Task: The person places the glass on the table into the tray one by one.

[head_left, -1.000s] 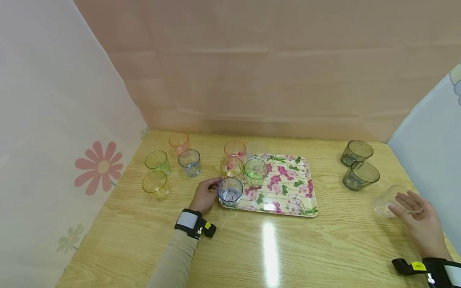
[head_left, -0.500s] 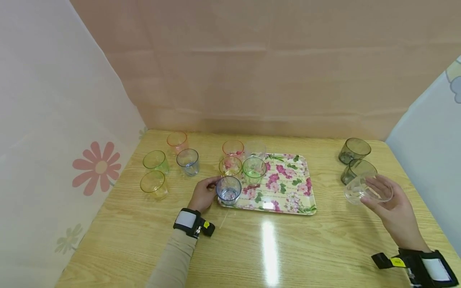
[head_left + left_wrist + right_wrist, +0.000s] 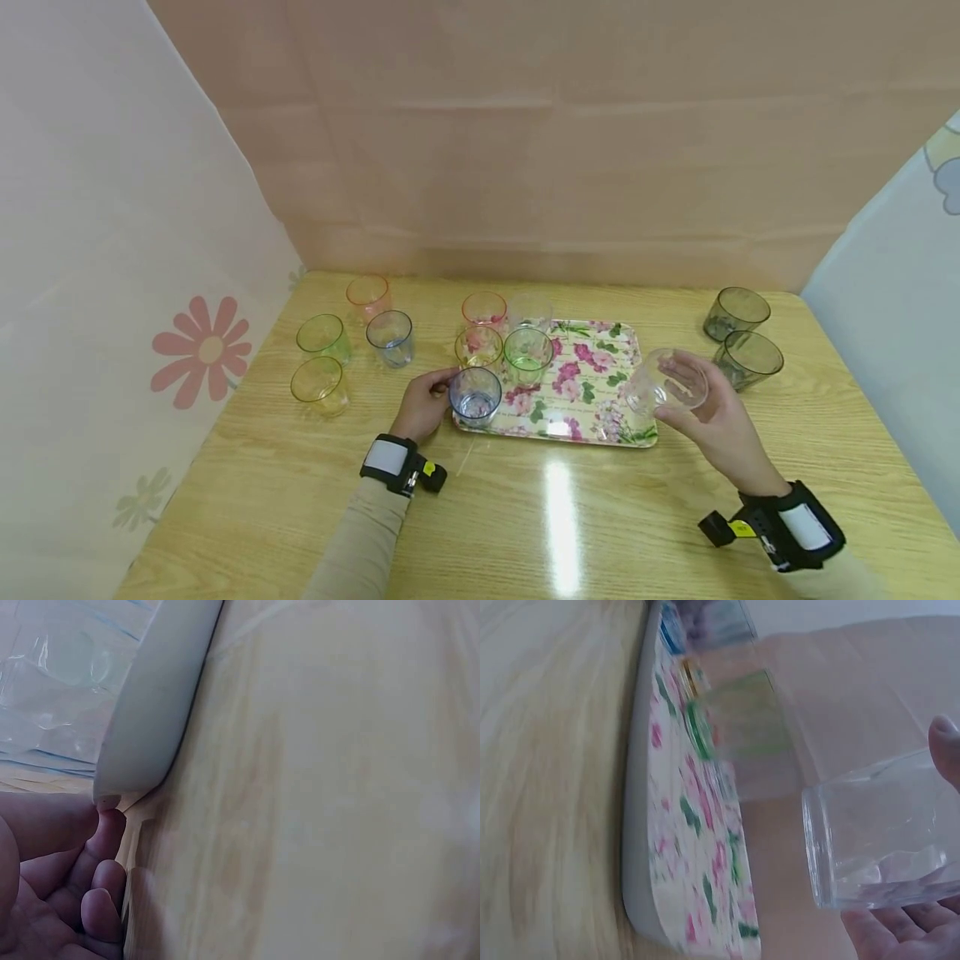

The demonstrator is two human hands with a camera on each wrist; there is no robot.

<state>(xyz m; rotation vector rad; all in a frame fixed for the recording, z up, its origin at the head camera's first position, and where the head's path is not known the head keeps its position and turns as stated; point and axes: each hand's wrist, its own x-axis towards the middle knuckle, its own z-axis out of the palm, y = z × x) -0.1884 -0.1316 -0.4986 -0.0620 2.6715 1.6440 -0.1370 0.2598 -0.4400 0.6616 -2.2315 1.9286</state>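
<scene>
My right hand (image 3: pixel 726 429) grips a clear glass (image 3: pixel 651 387), which overlaps the right end of the flowered tray (image 3: pixel 577 358) in the head view. In the right wrist view the clear glass (image 3: pixel 877 840) hangs above the tray's surface (image 3: pixel 694 862), apart from it. The left hand (image 3: pixel 422 407) pinches the tray's front left corner; thumb and forefinger meet at the pale rim (image 3: pixel 150 705) in the left wrist view. On the tray's left part stand a blue glass (image 3: pixel 476 400), a yellow glass (image 3: pixel 478 354), a green glass (image 3: pixel 528 358), a red-rimmed glass (image 3: pixel 484 312) and another clear glass (image 3: pixel 531 312).
At the left of the wooden table (image 3: pixel 285 483) are red (image 3: pixel 368 300), green (image 3: pixel 324 337), blue (image 3: pixel 392 340) and yellow (image 3: pixel 320 387) glasses. Two smoky grey glasses (image 3: pixel 737 315) stand at the back right. A hanging sheet (image 3: pixel 555 150) borders the table's far edge.
The right hand has carried the clear glass leftward from the table's right side to over the tray's right end. The left hand stays at the tray's corner.
</scene>
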